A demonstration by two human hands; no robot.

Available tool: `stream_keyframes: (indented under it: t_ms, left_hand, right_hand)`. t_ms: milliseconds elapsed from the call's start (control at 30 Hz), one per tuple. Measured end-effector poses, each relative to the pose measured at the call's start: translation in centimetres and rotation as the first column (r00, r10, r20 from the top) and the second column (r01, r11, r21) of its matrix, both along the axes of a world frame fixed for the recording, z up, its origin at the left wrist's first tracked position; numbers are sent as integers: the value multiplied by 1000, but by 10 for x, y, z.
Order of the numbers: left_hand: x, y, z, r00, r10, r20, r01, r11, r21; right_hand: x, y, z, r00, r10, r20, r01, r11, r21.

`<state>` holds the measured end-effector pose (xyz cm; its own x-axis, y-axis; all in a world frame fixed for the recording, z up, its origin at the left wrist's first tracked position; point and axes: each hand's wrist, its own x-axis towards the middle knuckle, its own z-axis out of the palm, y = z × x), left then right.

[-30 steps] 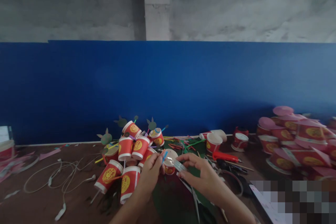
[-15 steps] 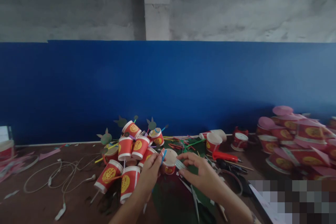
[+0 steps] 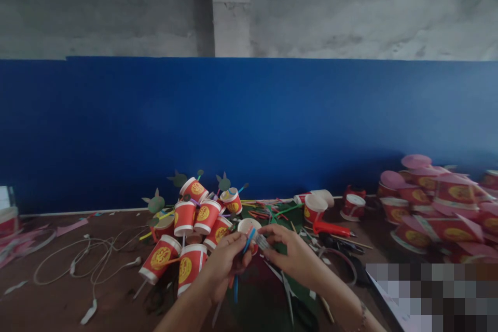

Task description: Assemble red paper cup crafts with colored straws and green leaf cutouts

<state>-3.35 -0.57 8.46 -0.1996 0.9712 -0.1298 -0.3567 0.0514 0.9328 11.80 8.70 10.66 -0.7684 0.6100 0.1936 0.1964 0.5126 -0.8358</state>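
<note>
My left hand is closed on a blue straw, whose lower end hangs below the fingers. A blue length also shows at the fingertips, with a bit of orange beside it. Between the thumb and fingers of my right hand is a small whitish, see-through striped piece, close to the left fingertips; its kind is unclear. Just behind both hands stands a paper cup, partly hidden. Left of them is a heap of red and white paper cups with coloured straws and green rabbit-head cut-outs.
Scissors lie below my right hand. Loose straws, a red-handled tool and more cups are farther back. White earphones tangle at left; pink-trimmed cups pile up at right. A blue wall panel closes the back.
My hands have come closer together, and the left has turned so the blue straw's lower end shows below it. The whitish piece now sits near the left fingertips.
</note>
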Motion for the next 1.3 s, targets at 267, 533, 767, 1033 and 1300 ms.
stream_keyframes:
  t_ms: [267, 533, 767, 1033, 1300]
  left_hand:
    - [5, -6, 6, 974, -185, -128, 173, 980, -100]
    - [3, -10, 9, 879, -261, -398, 243, 965, -98]
    - [5, -10, -2, 765, -295, -572, 256, 955, -150]
    - [14, -16, 3, 745, -243, -621, 235, 967, -97]
    - [21, -17, 4, 707, -215, -674, 229, 971, -70]
  right_hand:
    - [-2, -3, -5, 997, 81, 0, -81, 996, -40]
    - [0, 7, -11, 972, 225, -63, -233, 934, -272]
    - [-9, 0, -7, 998, -6, -56, -20, 892, -452]
    - [-20, -5, -10, 971, -187, -147, 37, 730, -683]
    - [-16, -5, -8, 942, -261, -211, 25, 683, -730]
